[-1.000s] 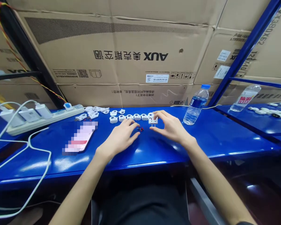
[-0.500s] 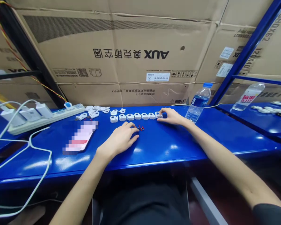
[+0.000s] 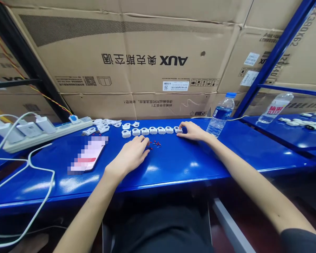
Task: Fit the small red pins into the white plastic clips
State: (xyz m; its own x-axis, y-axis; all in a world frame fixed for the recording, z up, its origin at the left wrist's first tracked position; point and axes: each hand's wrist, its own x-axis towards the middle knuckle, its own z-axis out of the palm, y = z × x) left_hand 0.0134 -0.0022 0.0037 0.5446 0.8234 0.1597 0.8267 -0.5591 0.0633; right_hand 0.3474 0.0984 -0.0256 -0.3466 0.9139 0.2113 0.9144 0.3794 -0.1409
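Note:
A row of several small white plastic parts [image 3: 147,131] lies across the back of the blue table [image 3: 173,165]. My right hand [image 3: 191,131] reaches to the row's right end, its fingers pinched on the last white part [image 3: 178,129]. My left hand [image 3: 131,154] rests palm down on the table, fingers curled, its fingertips close to a few tiny red and dark pieces [image 3: 155,143]. What, if anything, sits under those fingers is hidden.
More loose white parts [image 3: 105,125] lie at the back left by a white power strip [image 3: 42,133] with chargers and cables. A phone [image 3: 87,159] lies left of my left hand. A water bottle [image 3: 221,114] stands at right. Cardboard boxes [image 3: 147,59] wall the back.
My right hand carried a white part from the middle of the table to the right end of the row and stays on it. My left hand drew back slightly from the red pieces.

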